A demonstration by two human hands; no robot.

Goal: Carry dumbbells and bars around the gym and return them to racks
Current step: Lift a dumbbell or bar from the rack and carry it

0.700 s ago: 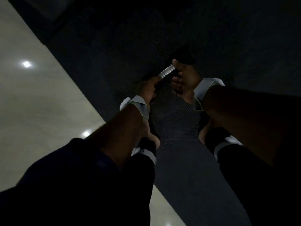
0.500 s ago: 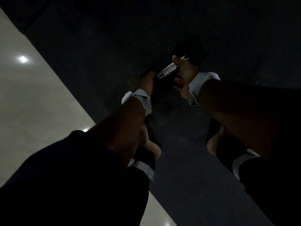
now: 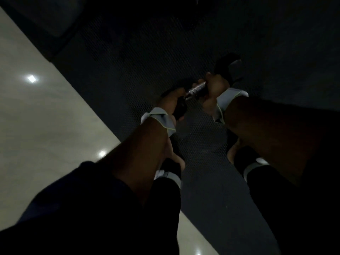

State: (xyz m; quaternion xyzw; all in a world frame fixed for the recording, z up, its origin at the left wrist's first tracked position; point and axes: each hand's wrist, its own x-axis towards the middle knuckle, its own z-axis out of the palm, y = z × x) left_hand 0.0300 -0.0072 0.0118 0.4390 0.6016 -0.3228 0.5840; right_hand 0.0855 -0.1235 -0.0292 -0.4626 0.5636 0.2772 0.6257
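A dumbbell hangs low in front of me over dark rubber matting. Its shiny knurled handle shows between my hands, and one black head sticks out past my right hand. My right hand is wrapped around the handle. My left hand is closed on the other, lower end, where a dark head is mostly hidden under the fingers. Both wrists wear grey bands. The scene is very dim.
Black dotted rubber matting runs diagonally under me. Pale glossy floor with ceiling-light reflections lies to the left. My two feet stand on the mat below my arms. A dark shape sits at the top left.
Both hands stay closed on the dumbbell. They sit slightly further right and lower in view, and the right foot has drawn back a little as I walk along the mat.
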